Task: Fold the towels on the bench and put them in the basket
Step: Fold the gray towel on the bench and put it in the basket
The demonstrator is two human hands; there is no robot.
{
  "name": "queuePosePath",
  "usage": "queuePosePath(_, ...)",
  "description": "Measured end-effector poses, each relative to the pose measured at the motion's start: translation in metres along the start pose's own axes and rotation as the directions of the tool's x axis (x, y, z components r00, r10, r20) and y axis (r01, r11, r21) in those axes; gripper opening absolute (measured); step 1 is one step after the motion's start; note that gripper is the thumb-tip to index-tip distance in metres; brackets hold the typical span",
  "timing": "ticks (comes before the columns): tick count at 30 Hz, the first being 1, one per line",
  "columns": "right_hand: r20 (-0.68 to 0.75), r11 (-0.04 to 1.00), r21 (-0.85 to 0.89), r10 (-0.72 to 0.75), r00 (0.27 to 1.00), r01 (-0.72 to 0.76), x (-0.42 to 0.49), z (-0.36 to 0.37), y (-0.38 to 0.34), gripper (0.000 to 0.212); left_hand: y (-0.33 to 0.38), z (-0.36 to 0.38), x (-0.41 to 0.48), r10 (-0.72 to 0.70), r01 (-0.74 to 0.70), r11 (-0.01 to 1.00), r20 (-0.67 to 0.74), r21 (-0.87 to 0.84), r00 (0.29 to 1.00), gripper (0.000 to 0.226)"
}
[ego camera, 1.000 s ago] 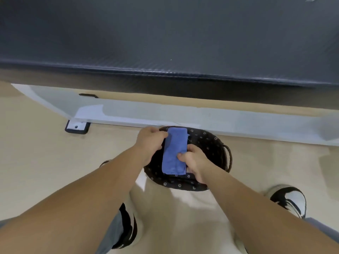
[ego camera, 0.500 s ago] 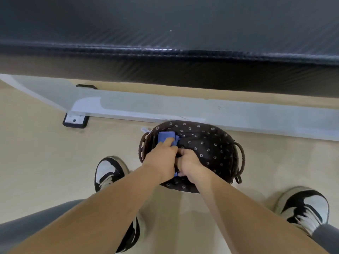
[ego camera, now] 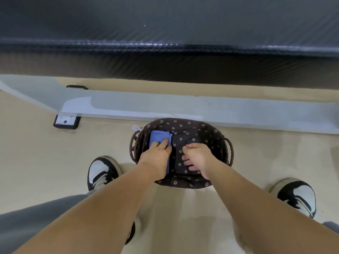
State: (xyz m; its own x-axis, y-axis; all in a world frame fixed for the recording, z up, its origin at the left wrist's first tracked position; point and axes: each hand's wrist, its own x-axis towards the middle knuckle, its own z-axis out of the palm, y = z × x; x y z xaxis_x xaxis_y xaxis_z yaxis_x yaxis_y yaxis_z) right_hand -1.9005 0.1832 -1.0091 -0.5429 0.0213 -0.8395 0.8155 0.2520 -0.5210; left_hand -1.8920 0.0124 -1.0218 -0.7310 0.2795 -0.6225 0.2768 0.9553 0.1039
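Both hands down in the basket [ego camera: 183, 183]. L hand [ego camera: 158, 153] is flat on the blue towel [ego camera: 158, 137]: fingers straight, spread a little, palm down, pressing rather than gripping. Towel's folded into a narrow strip. It lies under that palm and pokes out beyond the fingertips, and a thin blue edge shows along the thumb side of the wrist. On the L hand's outer side it sits close against the basket wall.

R hand [ego camera: 199, 158] is just beside the L, on its thumb side, w/ a gap of dark lining btwn them. Its fingers [ego camera: 187, 163] are loosely curled, knuckles up, nothing in them as far as I can see. It's over the bare lining [ego camera: 201, 136], brown cloth w/ small white flowers, and apart from the towel. Can't tell if it touches the cloth.

L handle [ego camera: 132, 148] is outside the L hand, R handle [ego camera: 230, 152] outside the R hand. Small white tag [ego camera: 136, 128] sits beyond the L fingertips, at the rim.

Past both hands: white frame bar [ego camera: 201, 112], then the dark padded bench top [ego camera: 165, 43], blurred. On the beige floor [ego camera: 45, 162], black-&-white L shoe [ego camera: 101, 173] is beside the L forearm and R shoe [ego camera: 297, 197] is outside the R forearm. Grey trouser leg [ego camera: 27, 228] shows under the L arm.
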Motion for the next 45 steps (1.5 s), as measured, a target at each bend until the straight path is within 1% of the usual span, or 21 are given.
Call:
queuePosePath(2,0.001,0.999,-0.031,-0.021,1.0,0.021,-0.012,-0.007,-0.006,0.013,0.001,-0.012,-0.005,0.015,-0.014,0.999,0.06,-0.031,0.998,0.088)
queuePosePath(4,-0.013,0.995,-0.084,-0.046,0.999,0.044,-0.028,-0.016,-0.014,0.011,0.005,-0.029,-0.013,0.036,-0.031,0.998,0.098,-0.046,0.995,0.069)
queuePosePath(6,-0.042,0.981,-0.181,-0.084,0.996,0.075,-0.049,-0.028,-0.023,0.014,0.014,-0.051,-0.025,0.052,-0.051,0.999,0.082,-0.013,0.995,0.048)
queuePosePath(9,-0.022,0.915,-0.384,-0.146,0.989,0.127,-0.091,-0.053,-0.038,0.032,0.039,-0.088,-0.043,0.104,-0.103,0.994,0.019,-0.027,0.994,0.028)
queuePosePath(11,-0.008,0.858,-0.489,-0.181,0.983,0.154,-0.12,-0.074,-0.048,0.04,0.061,-0.11,-0.054,0.157,-0.159,0.984,-0.035,-0.077,0.987,0.026)
queuePosePath(15,-0.058,0.728,-0.656,-0.308,0.95,0.197,-0.182,-0.12,-0.061,0.038,0.116,-0.154,-0.086,0.277,-0.299,0.941,-0.145,-0.162,0.95,0.031)
queuePosePath(18,-0.084,0.616,-0.77,-0.355,0.931,0.166,-0.233,-0.158,-0.066,0.038,0.157,-0.19,-0.112,0.35,-0.39,0.905,-0.222,-0.17,0.91,0.036)
queuePosePath(20,-0.118,0.577,-0.805,-0.386,0.915,0.14,-0.267,-0.183,-0.07,0.039,0.18,-0.212,-0.124,0.385,-0.44,0.88,-0.274,-0.179,0.881,0.035)
queuePosePath(22,-0.166,0.582,-0.805,-0.409,0.897,0.116,-0.299,-0.211,-0.072,0.039,0.205,-0.235,-0.135,0.414,-0.488,0.851,-0.324,-0.195,0.851,0.035)
queuePosePath(26,-0.326,0.724,-0.674,-0.47,0.82,0.147,-0.353,-0.268,-0.073,0.03,0.262,-0.277,-0.153,0.473,-0.599,0.763,-0.421,-0.243,0.774,0.034)
queuePosePath(28,-0.425,0.758,-0.627,-0.527,0.736,0.18,-0.374,-0.29,-0.07,0.028,0.288,-0.294,-0.162,0.503,-0.65,0.71,-0.451,-0.272,0.738,0.032)
queuePosePath(30,-0.537,0.776,-0.59,-0.584,0.609,0.224,-0.391,-0.306,-0.066,0.03,0.313,-0.307,-0.166,0.52,-0.692,0.662,-0.489,-0.286,0.7,0.028)
queuePosePath(31,-0.592,0.778,-0.569,-0.612,0.525,0.265,-0.399,-0.312,-0.065,0.029,0.325,-0.313,-0.167,0.522,-0.708,0.641,-0.508,-0.297,0.686,0.026)
queuePosePath(33,-0.69,0.755,-0.544,-0.651,0.316,0.367,-0.415,-0.324,-0.067,0.027,0.346,-0.331,-0.165,0.51,-0.728,0.603,-0.544,-0.327,0.667,0.023)
queuePosePath(36,-0.792,0.712,-0.535,-0.61,0.024,0.454,-0.433,-0.34,-0.07,0.02,0.38,-0.366,-0.166,0.437,-0.773,0.528,-0.669,-0.351,0.602,0.02)
queuePosePath(39,-0.769,0.619,-0.629,-0.583,-0.26,0.47,-0.442,-0.346,-0.075,0.023,0.42,-0.398,-0.177,0.325,-0.839,0.45,-0.82,-0.304,0.472,0.014)
queuePosePath(40,-0.73,0.579,-0.681,-0.587,-0.349,0.449,-0.443,-0.348,-0.078,0.025,0.434,-0.405,-0.181,0.34,-0.86,0.43,-0.833,-0.275,0.436,0.013)
queuePosePath(41,-0.693,0.552,-0.721,-0.591,-0.413,0.419,-0.444,-0.35,-0.082,0.026,0.445,-0.411,-0.183,0.385,-0.874,0.428,-0.828,-0.23,0.407,0.013)
queuePosePath(42,-0.673,0.543,-0.74,-0.595,-0.439,0.397,-0.445,-0.353,-0.085,0.028,0.454,-0.414,-0.184,0.434,-0.875,0.453,-0.815,-0.17,0.384,0.016)
queuePosePath(43,-0.683,0.557,-0.73,-0.598,-0.42,0.396,-0.446,-0.357,-0.088,0.031,0.461,-0.417,-0.183,0.466,-0.859,0.5,-0.802,-0.111,0.375,0.018)
queuePosePath(45,-0.762,0.621,-0.644,-0.574,-0.301,0.446,-0.447,-0.365,-0.091,0.036,0.469,-0.419,-0.18,0.476,-0.822,0.568,-0.799,-0.039,0.368,0.016)
